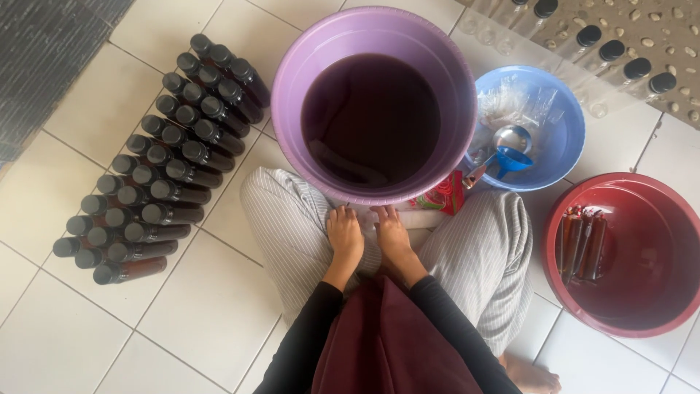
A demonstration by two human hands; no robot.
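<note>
From the head camera, the left hand (344, 237) and right hand (391, 233) lie palm-down side by side at the near foot of the purple bucket (292, 87). Their fingers are loosely flat and hold nothing, though the fingertips may hide something beneath. Dark liquid (368, 117) fills the bucket. Capped dark bottles (157, 168) lie in rows at left. The red basin (561, 292) at right is cut off by the frame edge.

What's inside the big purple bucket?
The round purple plastic bucket holds dark purplish liquid, filling it well below the rim. A faint shape shows beneath the surface; the bottom is hidden.
</note>
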